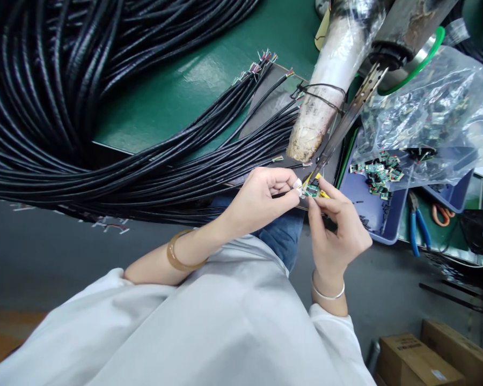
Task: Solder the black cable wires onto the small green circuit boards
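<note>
My right hand [338,225] pinches a small green circuit board [312,190] between thumb and fingers. My left hand [263,193] meets it from the left, its thumb and forefinger closed on thin wires at the board's left edge; the fingertips partly hide them. White wrapping shows on a left fingertip. The soldering iron [340,128] slants down from the upper right, its tip close above the board. Whether the tip touches the board I cannot tell. Yellow pieces [324,193] show beside the board, near my right fingers.
Black cables [177,155] with stripped coloured ends cover the left side. A whitish pipe [316,118] hangs beside the iron. At right are a blue tray [390,222] with circuit boards, a plastic bag [438,107], blue-handled pliers [418,228] and orange-handled scissors [441,214]. Cardboard boxes [418,359] stand below.
</note>
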`<state>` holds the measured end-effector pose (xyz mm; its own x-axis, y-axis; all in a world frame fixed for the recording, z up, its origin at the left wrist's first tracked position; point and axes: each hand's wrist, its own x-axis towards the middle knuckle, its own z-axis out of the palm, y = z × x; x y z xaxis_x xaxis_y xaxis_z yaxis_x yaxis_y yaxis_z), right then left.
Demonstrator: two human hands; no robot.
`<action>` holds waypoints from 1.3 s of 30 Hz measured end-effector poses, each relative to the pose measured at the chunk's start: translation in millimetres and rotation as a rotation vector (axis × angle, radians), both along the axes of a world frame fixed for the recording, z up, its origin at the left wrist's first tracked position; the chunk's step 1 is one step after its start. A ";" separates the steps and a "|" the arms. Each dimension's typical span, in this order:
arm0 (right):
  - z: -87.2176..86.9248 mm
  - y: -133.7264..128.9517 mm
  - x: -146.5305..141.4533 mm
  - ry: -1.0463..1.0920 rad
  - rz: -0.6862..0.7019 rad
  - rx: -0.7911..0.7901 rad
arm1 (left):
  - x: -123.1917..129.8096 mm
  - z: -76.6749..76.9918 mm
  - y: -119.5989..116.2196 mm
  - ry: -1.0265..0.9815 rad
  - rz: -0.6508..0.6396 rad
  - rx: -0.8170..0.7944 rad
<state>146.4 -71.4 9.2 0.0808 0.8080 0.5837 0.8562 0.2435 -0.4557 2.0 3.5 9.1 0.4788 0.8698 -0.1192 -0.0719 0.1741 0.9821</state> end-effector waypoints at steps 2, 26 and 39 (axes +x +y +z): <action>-1.1 3.4 0.8 0.028 0.005 -0.005 | -0.4 -0.1 1.2 -0.012 -0.010 -0.018; 0.6 11.6 4.7 0.179 0.060 -0.054 | -1.5 9.3 11.6 0.002 0.022 -0.142; 8.7 14.8 3.0 0.113 0.051 0.027 | -1.4 8.2 7.9 0.018 0.029 0.097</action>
<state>149.5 -56.6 17.9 0.1063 0.7968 0.5949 0.7859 0.2991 -0.5411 0.6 11.4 17.2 0.4521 0.8910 -0.0420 -0.0574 0.0761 0.9954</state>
